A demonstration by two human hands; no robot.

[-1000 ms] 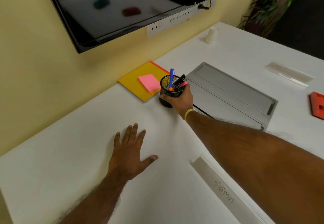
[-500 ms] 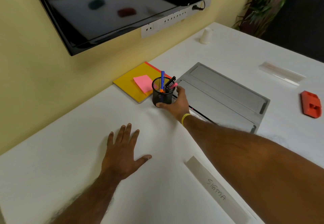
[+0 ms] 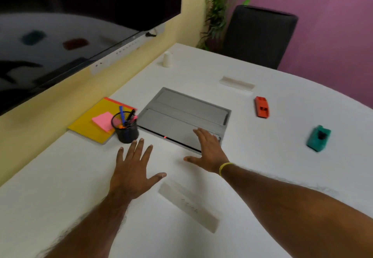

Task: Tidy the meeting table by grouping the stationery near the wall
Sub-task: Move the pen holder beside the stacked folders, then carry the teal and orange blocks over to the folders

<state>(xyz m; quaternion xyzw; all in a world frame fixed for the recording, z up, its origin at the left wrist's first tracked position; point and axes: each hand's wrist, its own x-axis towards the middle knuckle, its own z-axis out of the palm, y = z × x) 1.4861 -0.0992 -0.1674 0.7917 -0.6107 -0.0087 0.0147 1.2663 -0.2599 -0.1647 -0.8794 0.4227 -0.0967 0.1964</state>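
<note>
A black mesh pen holder [image 3: 126, 129] with several pens stands by the yellow wall, touching the corner of a yellow notebook [image 3: 92, 125] that carries a pink sticky pad [image 3: 103, 120]. My left hand [image 3: 134, 168] lies flat and open on the white table just in front of the holder. My right hand [image 3: 209, 149] is open, palm down, over the near edge of the grey cable hatch [image 3: 181, 114], holding nothing. An orange stapler [image 3: 261, 107] and a teal object [image 3: 319, 138] sit far right on the table.
Two clear name plates lie on the table, one near me [image 3: 189, 205] and one farther back [image 3: 237, 83]. A white paper cup [image 3: 167, 59] stands upside down by the wall. A wall screen [image 3: 70, 25] hangs above; a black chair [image 3: 260, 35] and plant [image 3: 216, 13] are beyond.
My right hand has let go of the pen holder and moved right over the hatch. The view has swung right, bringing the stapler and teal object into sight.
</note>
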